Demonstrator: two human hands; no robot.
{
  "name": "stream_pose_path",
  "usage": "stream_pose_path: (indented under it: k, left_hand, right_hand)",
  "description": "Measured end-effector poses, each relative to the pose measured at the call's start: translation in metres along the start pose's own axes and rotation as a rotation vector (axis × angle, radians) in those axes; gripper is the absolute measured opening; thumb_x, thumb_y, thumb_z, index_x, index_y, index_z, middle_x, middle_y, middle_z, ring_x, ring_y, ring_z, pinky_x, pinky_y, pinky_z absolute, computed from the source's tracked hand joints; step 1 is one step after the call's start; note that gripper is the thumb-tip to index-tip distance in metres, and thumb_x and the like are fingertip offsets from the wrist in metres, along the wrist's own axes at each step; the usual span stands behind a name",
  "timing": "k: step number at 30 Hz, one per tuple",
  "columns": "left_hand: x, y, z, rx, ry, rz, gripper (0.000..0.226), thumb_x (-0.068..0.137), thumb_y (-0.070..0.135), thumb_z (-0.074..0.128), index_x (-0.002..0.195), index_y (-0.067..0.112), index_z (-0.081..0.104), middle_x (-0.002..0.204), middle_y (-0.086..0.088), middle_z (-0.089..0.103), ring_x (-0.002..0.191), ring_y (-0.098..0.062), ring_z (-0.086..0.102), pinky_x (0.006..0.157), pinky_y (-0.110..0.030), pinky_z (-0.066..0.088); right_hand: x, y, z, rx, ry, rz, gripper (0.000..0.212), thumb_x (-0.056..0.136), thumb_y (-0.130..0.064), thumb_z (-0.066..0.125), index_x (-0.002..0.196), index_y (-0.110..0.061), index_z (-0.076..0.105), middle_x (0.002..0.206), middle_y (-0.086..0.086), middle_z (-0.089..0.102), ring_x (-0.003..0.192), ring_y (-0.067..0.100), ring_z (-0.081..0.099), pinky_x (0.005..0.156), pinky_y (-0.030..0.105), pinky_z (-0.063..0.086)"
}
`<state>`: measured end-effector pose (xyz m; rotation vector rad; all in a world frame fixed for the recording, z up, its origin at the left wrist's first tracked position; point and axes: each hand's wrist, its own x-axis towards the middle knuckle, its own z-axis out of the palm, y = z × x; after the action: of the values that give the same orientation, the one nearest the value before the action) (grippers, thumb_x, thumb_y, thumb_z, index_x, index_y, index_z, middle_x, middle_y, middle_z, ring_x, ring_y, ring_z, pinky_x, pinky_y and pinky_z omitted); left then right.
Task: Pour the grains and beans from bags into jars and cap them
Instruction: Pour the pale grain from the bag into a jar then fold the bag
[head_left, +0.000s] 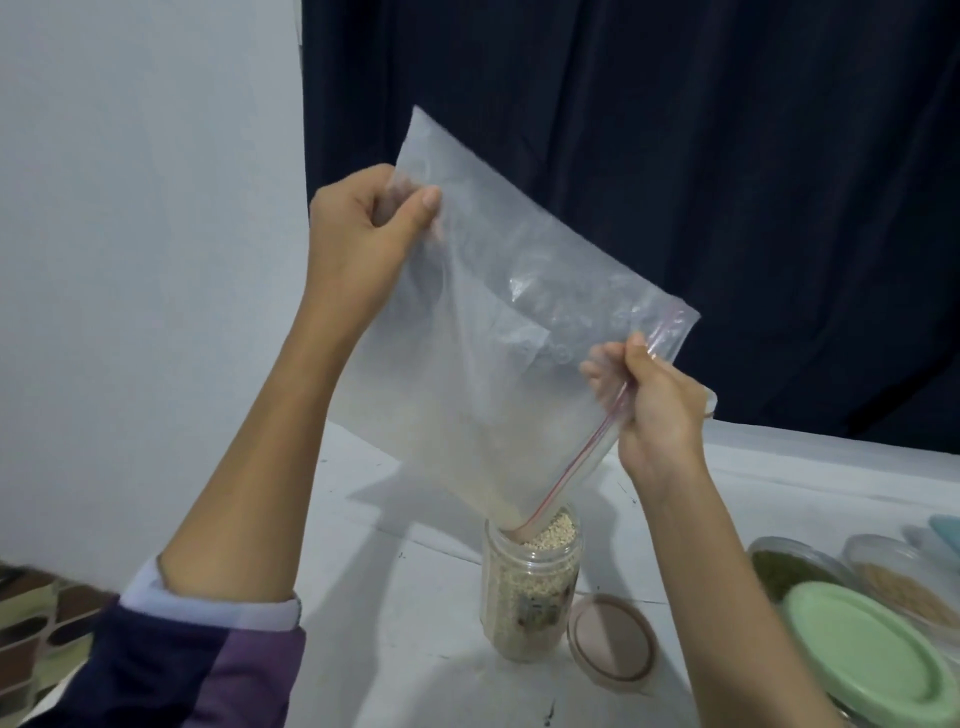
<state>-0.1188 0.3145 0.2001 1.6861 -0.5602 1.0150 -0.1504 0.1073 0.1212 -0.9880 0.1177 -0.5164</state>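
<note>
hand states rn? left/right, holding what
Left hand: closed, pinching the upper corner of the zip bag.
Right hand: closed, gripping the bag's zipper edge, whose lower corner pours into the jar.

Two bare forearms are seen, ending in the left hand and the right hand. On the left arm a sleeve is worn pushed up: dark navy fabric with a purple panel, edged by a pale lavender-white cuff. No sleeve is seen on the right forearm.
</note>
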Motion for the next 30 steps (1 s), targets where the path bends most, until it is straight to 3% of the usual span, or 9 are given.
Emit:
stream_pose_path:
  k: [3,14,20,23,27,30]
  left_hand:
    - [-0.001,0.001,0.000,0.026,-0.006,0.000,0.018,0.083,0.022,0.070,0.071,0.026,0.057,0.070,0.016,0.057,0.068,-0.001,0.051,0.065,-0.017,0.045]
    - [0.003,-0.002,0.005,-0.020,0.069,0.024,0.031,0.089,0.026,0.063,0.067,0.004,0.059,0.061,0.006,0.053,0.057,0.000,0.045,0.060,-0.014,0.040]
    - [0.008,-0.002,0.011,-0.005,0.071,0.044,0.040,0.088,0.029,0.064,0.062,0.001,0.055,0.056,0.009,0.048,0.057,-0.005,0.042,0.059,-0.021,0.039]
    - [0.009,-0.001,0.013,-0.004,0.061,0.052,0.038,0.087,0.030,0.065,0.058,0.010,0.051,0.051,0.015,0.047,0.055,-0.001,0.040,0.057,-0.016,0.038]
    - [0.011,0.006,0.020,-0.006,0.035,0.083,0.043,0.087,0.028,0.065,0.065,-0.007,0.055,0.056,0.004,0.049,0.057,-0.008,0.042,0.057,-0.020,0.039]
    - [0.014,0.008,0.023,0.007,0.019,0.100,0.043,0.088,0.030,0.065,0.067,-0.007,0.058,0.058,0.003,0.052,0.057,-0.007,0.044,0.057,-0.018,0.040]
  right_hand:
    - [0.003,-0.002,-0.002,0.037,0.041,-0.022,0.024,0.096,-0.016,0.056,0.080,0.000,0.065,0.063,0.003,0.068,0.051,0.010,0.064,0.058,0.019,0.054]
    - [0.003,0.000,-0.003,0.045,0.023,-0.009,0.024,0.096,-0.015,0.056,0.080,0.000,0.064,0.064,0.004,0.068,0.052,0.011,0.065,0.057,0.019,0.054]
    - [0.003,0.000,-0.001,0.053,0.034,0.005,0.023,0.096,-0.014,0.057,0.078,0.000,0.064,0.062,0.003,0.068,0.052,0.010,0.065,0.057,0.018,0.054]
    - [0.005,-0.002,-0.005,0.057,0.068,-0.012,0.024,0.096,-0.016,0.056,0.078,-0.002,0.064,0.065,0.004,0.069,0.052,0.009,0.065,0.057,0.018,0.054]
    - [0.003,-0.003,-0.006,0.078,0.036,0.015,0.023,0.096,-0.014,0.056,0.079,0.000,0.063,0.061,0.003,0.068,0.052,0.010,0.065,0.058,0.019,0.056]
    - [0.007,-0.005,-0.011,0.100,0.053,0.005,0.024,0.096,-0.014,0.055,0.077,-0.002,0.063,0.058,0.001,0.068,0.052,0.009,0.065,0.059,0.019,0.056]
